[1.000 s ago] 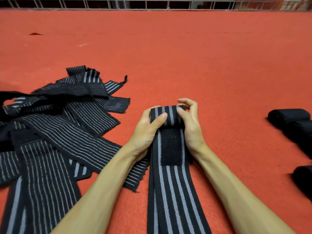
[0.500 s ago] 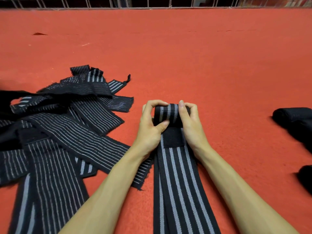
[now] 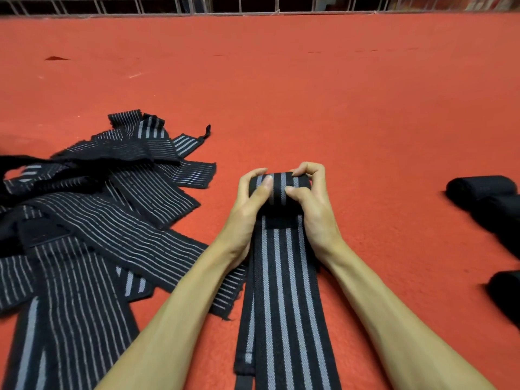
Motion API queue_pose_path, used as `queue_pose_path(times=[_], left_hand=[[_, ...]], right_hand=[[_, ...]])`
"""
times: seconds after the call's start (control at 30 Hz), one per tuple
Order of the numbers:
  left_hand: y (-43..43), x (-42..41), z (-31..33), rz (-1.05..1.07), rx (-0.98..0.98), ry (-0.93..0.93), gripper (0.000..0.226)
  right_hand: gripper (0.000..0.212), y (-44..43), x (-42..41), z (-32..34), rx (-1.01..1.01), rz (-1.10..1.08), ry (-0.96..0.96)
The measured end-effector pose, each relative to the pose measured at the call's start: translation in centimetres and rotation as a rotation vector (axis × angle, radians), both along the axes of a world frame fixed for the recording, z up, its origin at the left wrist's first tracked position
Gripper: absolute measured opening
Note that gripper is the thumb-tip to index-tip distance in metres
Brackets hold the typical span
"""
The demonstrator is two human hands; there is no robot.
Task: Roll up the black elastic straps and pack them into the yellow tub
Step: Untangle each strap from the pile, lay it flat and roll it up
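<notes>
- Head view, above a red carpet [image 3: 309,94]: clasping the rolled-up end of a black striped strap [image 3: 281,190] with the left hand [image 3: 247,204], thumb pressed on top of the roll, fingers curled round its far side.
- Gripping the same roll from the opposite side with the right hand [image 3: 312,204], thumb laid across the stripes, fingers hooked over the far edge.
- Leaving the unrolled length flat on the carpet, trailing towards the camera between the forearms, with a black fastening patch [image 3: 281,222] just below the roll.
- Showing, at left, a pile of unrolled straps [image 3: 112,206], overlapping, one end running under the left forearm.
- Showing, well apart at the right edge, tight dark rolls [image 3: 481,188], partly cut off.
- Bounded at the far end by a metal railing [image 3: 253,4].
</notes>
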State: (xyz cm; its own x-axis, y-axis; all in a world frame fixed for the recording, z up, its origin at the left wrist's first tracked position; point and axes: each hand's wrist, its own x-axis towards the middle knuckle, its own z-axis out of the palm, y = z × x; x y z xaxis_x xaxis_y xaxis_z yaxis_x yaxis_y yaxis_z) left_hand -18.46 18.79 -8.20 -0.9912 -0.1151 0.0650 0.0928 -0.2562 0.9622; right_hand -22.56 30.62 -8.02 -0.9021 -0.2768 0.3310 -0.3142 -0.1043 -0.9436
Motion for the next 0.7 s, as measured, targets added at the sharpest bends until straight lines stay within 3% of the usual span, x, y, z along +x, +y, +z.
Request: queue_pose_path(times=[0.13, 0.2, 0.37, 0.6, 0.7], left_hand=[[0.0, -0.1, -0.1, -0.062, 0.191, -0.13, 0.056], [0.0, -0.1, -0.2, -0.032, 0.146, -0.167, 0.071], [-0.4, -0.2, -0.2, 0.062, -0.104, -0.061, 0.045], [-1.5, -0.5, -0.7, -0.02, -0.167, 0.003, 0.071], [-2.1, -0.2, -0.6, -0.01, -0.267, 0.068, 0.059]], right_hand=[[0.028, 0.1, 0.0, -0.1, 0.1, -0.061, 0.117], [0.028, 0.1, -0.1, -0.2, 0.121, -0.072, 0.138], [0.031, -0.2, -0.5, -0.5, 0.082, -0.107, 0.031], [0.018, 0.1, -1.1, -0.6, 0.058, -0.107, -0.146], [0.029, 0.3, -1.1, -0.7, 0.146, -0.069, -0.145]])
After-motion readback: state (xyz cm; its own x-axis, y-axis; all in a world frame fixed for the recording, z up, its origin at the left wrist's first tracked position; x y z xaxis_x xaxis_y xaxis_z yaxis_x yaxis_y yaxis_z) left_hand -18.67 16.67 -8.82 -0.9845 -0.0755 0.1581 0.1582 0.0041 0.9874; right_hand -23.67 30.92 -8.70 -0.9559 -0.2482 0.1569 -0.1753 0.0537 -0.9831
